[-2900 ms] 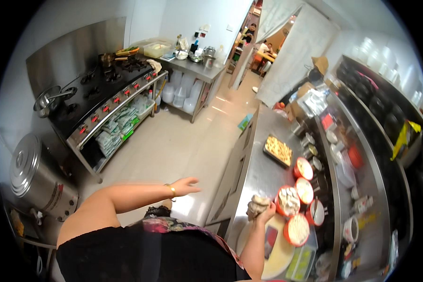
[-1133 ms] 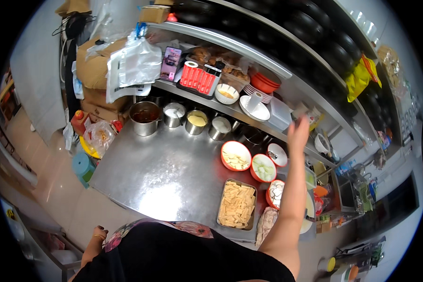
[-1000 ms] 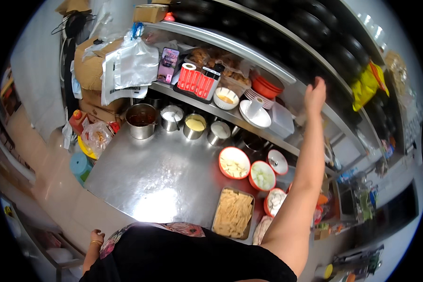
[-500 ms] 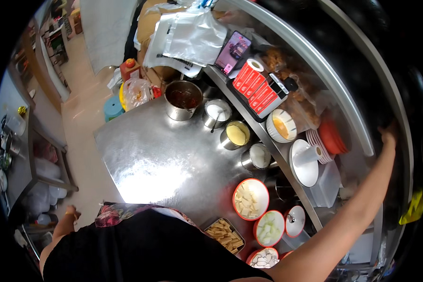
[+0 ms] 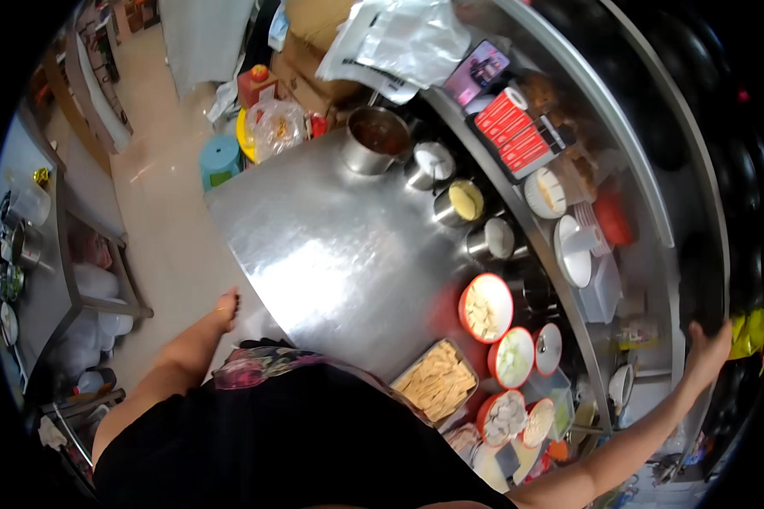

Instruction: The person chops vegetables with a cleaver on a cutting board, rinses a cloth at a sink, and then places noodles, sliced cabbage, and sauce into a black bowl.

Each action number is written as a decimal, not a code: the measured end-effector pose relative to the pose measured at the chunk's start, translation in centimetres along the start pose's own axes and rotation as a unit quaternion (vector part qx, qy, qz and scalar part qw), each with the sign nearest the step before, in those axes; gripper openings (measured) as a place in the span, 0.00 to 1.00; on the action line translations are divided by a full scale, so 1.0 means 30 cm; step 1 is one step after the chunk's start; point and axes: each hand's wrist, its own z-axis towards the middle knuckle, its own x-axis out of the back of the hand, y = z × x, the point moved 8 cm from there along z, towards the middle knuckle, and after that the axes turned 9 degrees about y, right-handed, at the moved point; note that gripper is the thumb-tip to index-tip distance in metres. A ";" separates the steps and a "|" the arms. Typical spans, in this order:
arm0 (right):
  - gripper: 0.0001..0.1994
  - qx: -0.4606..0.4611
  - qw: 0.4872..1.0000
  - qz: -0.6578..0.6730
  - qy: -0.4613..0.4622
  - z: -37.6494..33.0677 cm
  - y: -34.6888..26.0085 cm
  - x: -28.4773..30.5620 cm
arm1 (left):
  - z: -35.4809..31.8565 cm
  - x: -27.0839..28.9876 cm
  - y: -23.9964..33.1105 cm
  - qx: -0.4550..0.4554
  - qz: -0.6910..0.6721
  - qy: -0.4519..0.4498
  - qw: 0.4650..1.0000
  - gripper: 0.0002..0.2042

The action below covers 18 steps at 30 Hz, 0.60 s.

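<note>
Lying just beyond the right hand point(image 5: 706, 355), dark bowls point(image 5: 702, 276) in shadow, its hold on any impossible to tell.

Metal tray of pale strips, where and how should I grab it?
Probably by the rim of the tray, left hand coming from its left: that edge faces bare counter, while red bowls crowd its right side. Strips fill it, so grip outside.

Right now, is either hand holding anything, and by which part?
Left hand: nothing visible in it. Right hand: up at the upper shelf's edge; too dark there to tell whether it grips anything, or by which part.
</note>
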 end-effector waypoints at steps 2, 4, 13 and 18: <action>0.31 0.015 0.998 -0.057 0.008 -0.220 -0.126 0.245 | -0.092 -0.226 -0.112 0.137 -0.173 -0.036 0.975 0.29; 0.32 0.064 0.996 -0.050 0.020 -0.272 -0.255 0.379 | 0.000 -0.422 -0.193 0.096 -0.225 -0.262 0.934 0.45; 0.28 0.032 0.906 0.288 -0.308 -1.120 -1.223 0.119 | -0.139 -0.339 -0.265 0.168 -0.213 -0.218 0.937 0.43; 0.22 0.027 0.935 0.239 -0.262 -1.388 -1.466 0.021 | -0.125 0.186 -0.336 0.092 -0.106 -0.267 0.953 0.41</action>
